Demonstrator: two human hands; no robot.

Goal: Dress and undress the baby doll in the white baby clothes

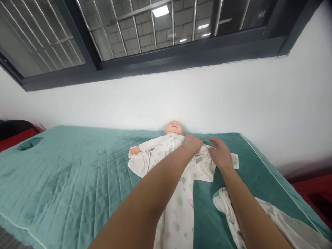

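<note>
A baby doll (174,128) lies face up on the green quilted cover, its head by the wall. White printed baby clothes (181,200) are spread over and under it, with long legs running toward me. One doll hand (135,150) pokes out of the sleeve at left. My left hand (193,143) is closed on the clothes at the doll's shoulder on the right side; its fingertips are partly hidden. Just to the right, my right hand (221,154) curves over the other sleeve (205,162), thumb and forefinger apart. That sleeve hides the doll's arm.
Another printed cloth (225,204) lies crumpled at lower right, partly beneath my right forearm. The green quilted cover (77,173) spans the bed against a white wall (129,103). Above is a dark-framed window (181,57) with metal bars. Red items stand at both sides.
</note>
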